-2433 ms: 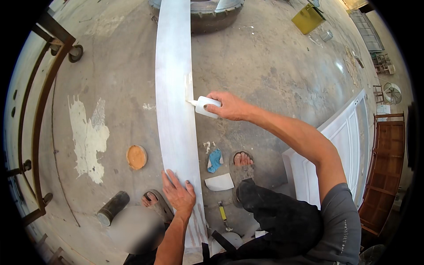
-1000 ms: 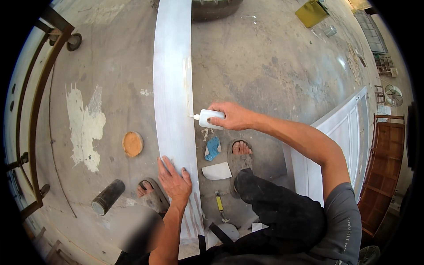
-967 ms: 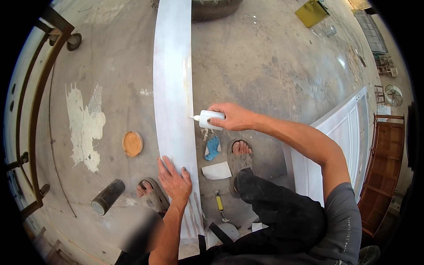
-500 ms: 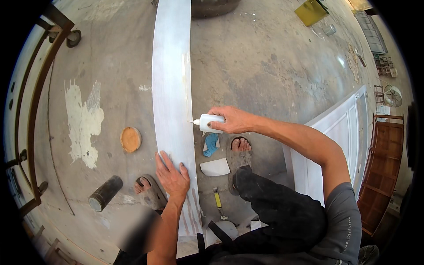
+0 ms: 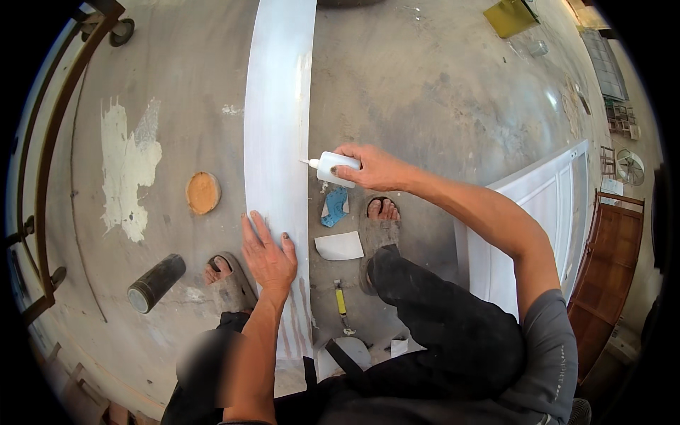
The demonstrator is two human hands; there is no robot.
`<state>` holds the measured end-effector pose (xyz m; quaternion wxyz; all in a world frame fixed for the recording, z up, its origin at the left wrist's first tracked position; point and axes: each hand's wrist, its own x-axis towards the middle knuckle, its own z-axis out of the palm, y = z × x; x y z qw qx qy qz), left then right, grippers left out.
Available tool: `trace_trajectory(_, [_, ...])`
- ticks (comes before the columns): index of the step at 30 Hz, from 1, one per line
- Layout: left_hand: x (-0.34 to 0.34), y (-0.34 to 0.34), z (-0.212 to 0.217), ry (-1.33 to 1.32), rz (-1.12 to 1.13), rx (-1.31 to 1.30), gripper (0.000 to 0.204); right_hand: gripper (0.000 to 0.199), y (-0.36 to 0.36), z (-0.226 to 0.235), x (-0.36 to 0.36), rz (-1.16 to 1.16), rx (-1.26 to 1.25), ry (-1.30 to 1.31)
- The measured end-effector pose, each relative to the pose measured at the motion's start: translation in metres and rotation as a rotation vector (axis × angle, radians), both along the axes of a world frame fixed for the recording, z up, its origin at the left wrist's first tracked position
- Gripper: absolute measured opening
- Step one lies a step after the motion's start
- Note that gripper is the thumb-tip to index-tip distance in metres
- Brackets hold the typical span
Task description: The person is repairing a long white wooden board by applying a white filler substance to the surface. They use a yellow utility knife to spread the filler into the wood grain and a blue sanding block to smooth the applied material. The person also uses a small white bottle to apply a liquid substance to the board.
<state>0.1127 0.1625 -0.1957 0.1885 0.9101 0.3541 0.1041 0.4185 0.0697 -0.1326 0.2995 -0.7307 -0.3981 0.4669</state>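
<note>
A long white board [image 5: 279, 106] runs away from me between my feet. My left hand [image 5: 269, 251] lies on its near part, fingers stretched and somewhat spread, holding nothing. In my right hand [image 5: 372, 168] is a white squeeze bottle [image 5: 336, 170] with a narrow nozzle, held on its side. The nozzle tip points left and meets the board's right edge; whether anything flows out is too small to tell. Reddish-brown streaks mark the board's near end, below my left hand.
Left of the board are a round tub of orange-tan paste [image 5: 203, 193] and a dark cylinder [image 5: 156, 283]. On the right lie a blue-and-white scrap [image 5: 335, 207], a white sheet [image 5: 339, 246] and a yellow-handled tool [image 5: 341, 300]. A white panelled door [image 5: 528, 205] leans farther right.
The view has shifted, so most things sit higher in the picture. My right hand and bottle stay at the board's right edge; the left hand still rests on the board.
</note>
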Motion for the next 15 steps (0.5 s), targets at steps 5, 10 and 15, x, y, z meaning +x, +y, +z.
trace_trajectory(5, [0.0,0.0,0.0,-0.006,0.002,0.015,0.079,0.041,0.002,0.001,0.003,0.001,-0.011,-0.023])
trace_trajectory(10, [-0.001,-0.001,-0.003,-0.006,0.012,0.054,0.08,0.041,-0.005,0.004,-0.002,0.063,-0.026,0.03])
trace_trajectory(15, [-0.001,0.0,-0.003,0.013,0.012,0.066,0.08,0.038,0.018,0.01,-0.014,-0.086,0.014,0.179])
